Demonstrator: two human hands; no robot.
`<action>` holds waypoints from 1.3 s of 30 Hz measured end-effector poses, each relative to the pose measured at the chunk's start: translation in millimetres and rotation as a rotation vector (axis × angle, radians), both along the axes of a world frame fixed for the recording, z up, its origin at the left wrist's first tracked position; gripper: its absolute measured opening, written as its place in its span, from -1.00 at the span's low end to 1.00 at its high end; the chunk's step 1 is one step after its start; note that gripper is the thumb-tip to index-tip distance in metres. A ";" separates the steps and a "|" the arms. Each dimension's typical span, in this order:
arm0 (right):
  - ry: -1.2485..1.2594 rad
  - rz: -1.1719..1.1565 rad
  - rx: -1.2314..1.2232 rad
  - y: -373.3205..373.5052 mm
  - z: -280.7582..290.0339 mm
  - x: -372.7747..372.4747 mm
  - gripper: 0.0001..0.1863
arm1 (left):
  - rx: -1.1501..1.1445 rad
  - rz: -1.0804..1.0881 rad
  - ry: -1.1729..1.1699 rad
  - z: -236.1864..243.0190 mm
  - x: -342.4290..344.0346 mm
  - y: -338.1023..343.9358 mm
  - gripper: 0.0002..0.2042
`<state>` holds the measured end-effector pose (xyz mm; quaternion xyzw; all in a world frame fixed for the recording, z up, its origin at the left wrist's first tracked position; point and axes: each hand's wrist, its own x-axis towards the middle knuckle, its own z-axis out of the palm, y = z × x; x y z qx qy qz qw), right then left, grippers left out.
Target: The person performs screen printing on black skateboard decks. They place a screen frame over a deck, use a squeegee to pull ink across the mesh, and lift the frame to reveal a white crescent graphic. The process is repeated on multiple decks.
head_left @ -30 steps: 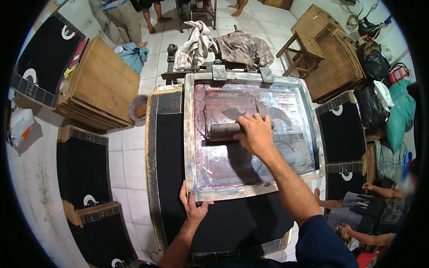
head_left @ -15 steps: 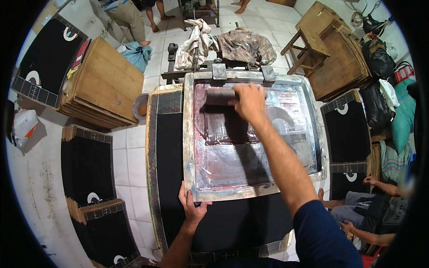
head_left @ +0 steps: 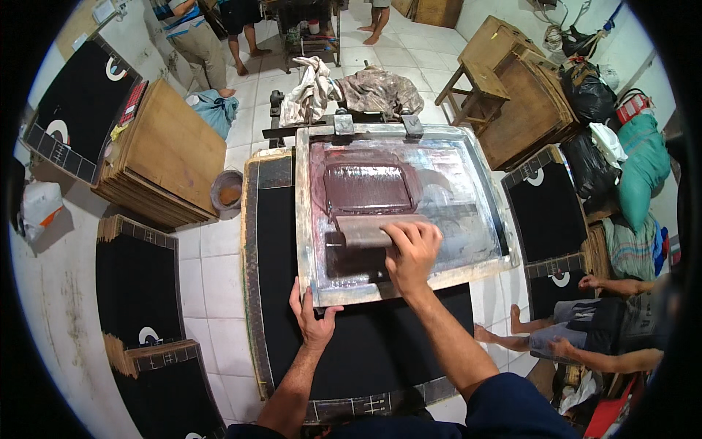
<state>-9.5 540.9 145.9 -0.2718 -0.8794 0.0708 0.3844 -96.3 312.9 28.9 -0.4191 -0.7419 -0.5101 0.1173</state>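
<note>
My right hand (head_left: 413, 252) grips a long brownish squeegee (head_left: 358, 233) in the lower part of a screen (head_left: 468, 212) set in a stained pale frame. Above the squeegee, a glossy dark maroon patch of ink (head_left: 365, 186) lies on the mesh. My left hand (head_left: 313, 314) holds the frame's lower left corner, thumb and fingers at its edge. Two metal clamps (head_left: 344, 124) sit on the frame's far bar. Beneath the screen is a board covered in black fabric (head_left: 380, 351).
Stacked wooden boards (head_left: 168, 146) and black printed panels (head_left: 135, 285) flank me. A bucket (head_left: 227, 190) stands left. Rags (head_left: 380, 91) drape behind the screen. A wooden stool (head_left: 468, 88) and bags (head_left: 640, 168) are right. A seated person (head_left: 585, 329) is at lower right; others stand beyond.
Half a second ago my right hand and squeegee moved up to the frame's far part; now they are lower, near the front, with the maroon patch exposed above them. My left hand stays at the corner.
</note>
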 end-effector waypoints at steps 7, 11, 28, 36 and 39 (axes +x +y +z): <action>0.252 -0.056 0.251 -8.7 108.8 -2.1 -0.49 | 0.188 0.144 -0.159 174.5 -19.7 40.3 -0.07; 0.265 -0.071 0.322 38.0 195.7 -44.5 -0.60 | 0.010 0.299 0.072 299.2 -15.6 7.7 -0.30; 0.063 -0.211 0.164 119.6 312.0 -111.6 -0.52 | 0.425 -0.020 -0.882 104.6 -23.9 -168.0 -0.79; 0.051 -0.221 0.048 115.3 323.7 -116.8 -0.55 | -1.096 0.528 -1.080 -176.1 101.2 -434.0 -0.79; 0.059 -0.218 0.053 116.4 326.1 -117.5 -0.55 | -0.852 0.694 -1.300 -178.4 137.3 -438.3 -0.76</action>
